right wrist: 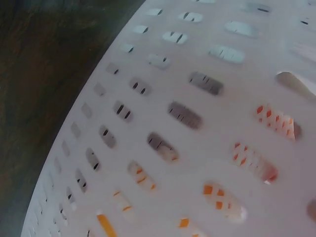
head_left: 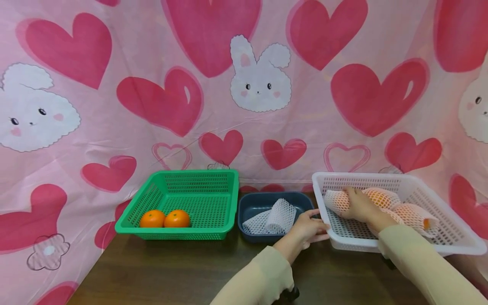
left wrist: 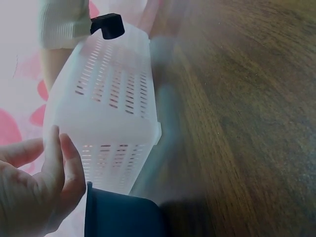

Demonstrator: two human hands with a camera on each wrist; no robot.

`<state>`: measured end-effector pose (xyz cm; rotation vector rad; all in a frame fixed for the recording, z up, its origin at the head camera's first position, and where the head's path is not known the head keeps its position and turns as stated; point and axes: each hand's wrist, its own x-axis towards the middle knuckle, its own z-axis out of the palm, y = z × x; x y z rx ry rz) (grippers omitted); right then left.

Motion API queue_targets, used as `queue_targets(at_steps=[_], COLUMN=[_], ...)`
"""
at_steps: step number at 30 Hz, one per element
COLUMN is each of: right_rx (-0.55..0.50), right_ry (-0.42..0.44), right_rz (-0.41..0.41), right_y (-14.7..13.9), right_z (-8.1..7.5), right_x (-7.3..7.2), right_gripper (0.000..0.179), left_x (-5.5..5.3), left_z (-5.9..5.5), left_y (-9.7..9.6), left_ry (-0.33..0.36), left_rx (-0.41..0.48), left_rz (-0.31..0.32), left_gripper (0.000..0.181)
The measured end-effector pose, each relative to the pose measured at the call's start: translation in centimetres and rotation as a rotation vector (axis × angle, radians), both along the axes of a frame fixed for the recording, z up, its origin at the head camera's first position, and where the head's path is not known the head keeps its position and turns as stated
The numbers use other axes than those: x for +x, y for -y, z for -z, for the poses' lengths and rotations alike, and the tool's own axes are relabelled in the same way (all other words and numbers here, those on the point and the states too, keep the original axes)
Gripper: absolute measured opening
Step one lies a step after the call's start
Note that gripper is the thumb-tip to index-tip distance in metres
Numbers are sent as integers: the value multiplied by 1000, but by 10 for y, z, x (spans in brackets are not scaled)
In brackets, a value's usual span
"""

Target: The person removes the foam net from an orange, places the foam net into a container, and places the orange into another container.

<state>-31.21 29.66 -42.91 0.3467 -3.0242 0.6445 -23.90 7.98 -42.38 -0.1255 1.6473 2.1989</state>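
Note:
In the head view, my right hand (head_left: 360,205) reaches into the white basket (head_left: 453,212) and grips a fruit wrapped in a white foam net (head_left: 336,201) at its left end. Several more net-wrapped orange fruits (head_left: 413,216) lie beside and under that hand. My left hand (head_left: 308,228) touches the basket's front left corner with its fingers fairly straight. The left wrist view shows that hand (left wrist: 37,185) against the corner of the basket (left wrist: 106,116). From the right wrist, the basket wall (right wrist: 207,148) hides the hand; netted fruit shows through its slots.
Between the baskets stands a dark blue tub (head_left: 248,207) with loose foam nets (head_left: 280,218) in it. A green basket (head_left: 213,212) on the left holds two bare oranges (head_left: 177,218). All stand on a brown wooden table (head_left: 160,271) before a pink heart-patterned cloth (head_left: 213,123).

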Motion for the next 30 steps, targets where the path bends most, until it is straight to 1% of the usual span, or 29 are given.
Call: queue_targets(at_steps=[5, 7, 11, 14, 20, 25, 30], right_rx=[8, 5, -21, -37, -51, -40, -33], right_ry=[-71, -86, -43, -20, -48, -59, -69], right_rz=[-39, -47, -42, -53, -90, -100, -119], right_y=[0, 0, -1, -2, 1, 7, 10], right_z=[-2, -5, -13, -18, -29, -38, -45], right_x=[1, 1, 4, 6, 13, 21, 28], right_gripper=[90, 91, 92, 92, 91, 92, 92], left_x=[1, 2, 3, 4, 6, 10, 10], left_z=[-1, -2, -3, -2, -1, -2, -4], left_y=[3, 4, 5, 5, 4, 6, 15], left_ry=[-26, -39, -51, -55, -77, -71, -57], left_rx=[16, 18, 14, 15, 23, 30, 18], left_rz=[13, 20, 25, 24, 36, 42, 83], left_gripper=[56, 57, 56, 57, 57, 58, 61])
